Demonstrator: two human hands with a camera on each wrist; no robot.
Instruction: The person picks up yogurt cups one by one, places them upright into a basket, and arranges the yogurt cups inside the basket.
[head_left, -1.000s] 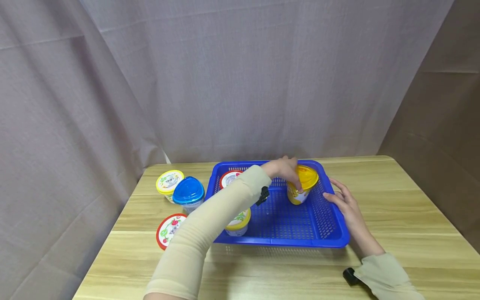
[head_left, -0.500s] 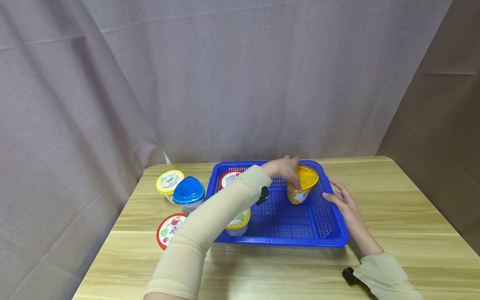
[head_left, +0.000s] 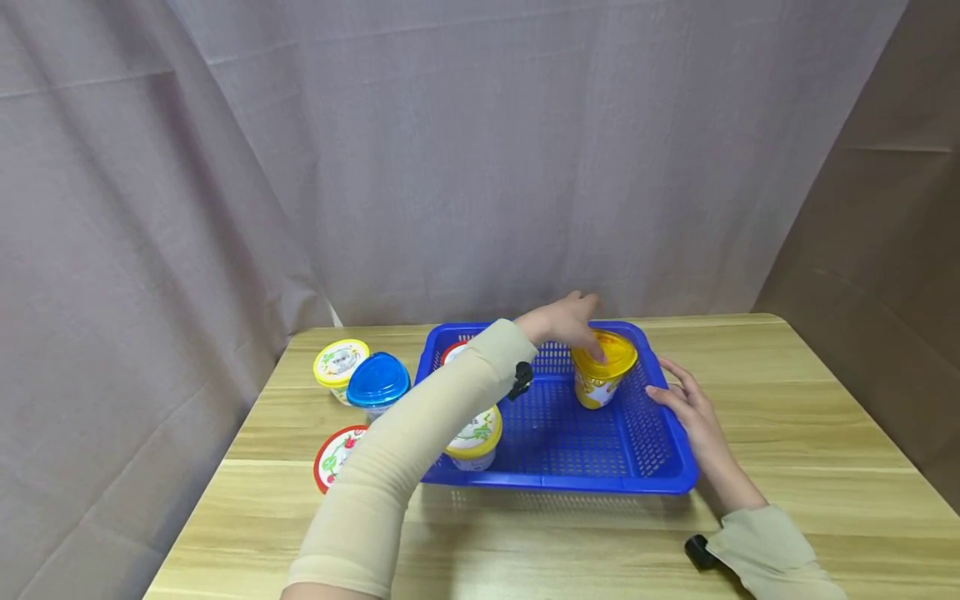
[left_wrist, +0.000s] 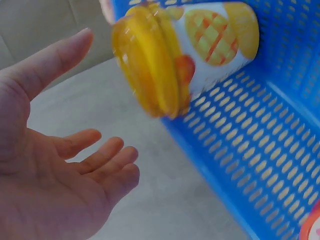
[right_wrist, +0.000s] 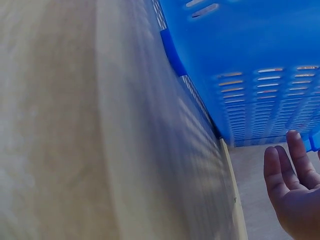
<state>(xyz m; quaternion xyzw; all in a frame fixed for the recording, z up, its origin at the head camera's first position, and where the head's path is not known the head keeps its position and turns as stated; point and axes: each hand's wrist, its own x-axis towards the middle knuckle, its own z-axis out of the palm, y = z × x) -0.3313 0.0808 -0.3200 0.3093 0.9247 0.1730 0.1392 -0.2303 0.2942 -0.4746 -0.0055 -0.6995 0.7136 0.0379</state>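
Observation:
A cup with a domed yellow lid (head_left: 600,383) stands in the back right corner of the blue basket (head_left: 570,482). My left hand (head_left: 564,323) is just above and left of it. In the left wrist view that left hand (left_wrist: 60,165) has its thumb and fingers spread, with a gap between them and the cup (left_wrist: 212,37). My right hand (head_left: 701,425) is at the basket's right side, thumb at the rim and fingers along the outside. The right wrist view shows the right hand's fingers (right_wrist: 274,175) loosely extended beside the perforated basket wall (right_wrist: 260,105).
A yellow-lidded tub (head_left: 474,442) and a red-lidded tub (head_left: 453,352), partly hidden by my left arm, sit in the basket's left part. Left of the basket stand another yellow-lidded tub (head_left: 341,363), a blue-lidded cup (head_left: 378,382) and a red-lidded tub (head_left: 337,458). A curtain (head_left: 480,167) hangs behind the table.
My left hand has let go of the yellow-lidded cup and risen slightly. The cup now stands more upright in the corner. The right hand has stayed in place.

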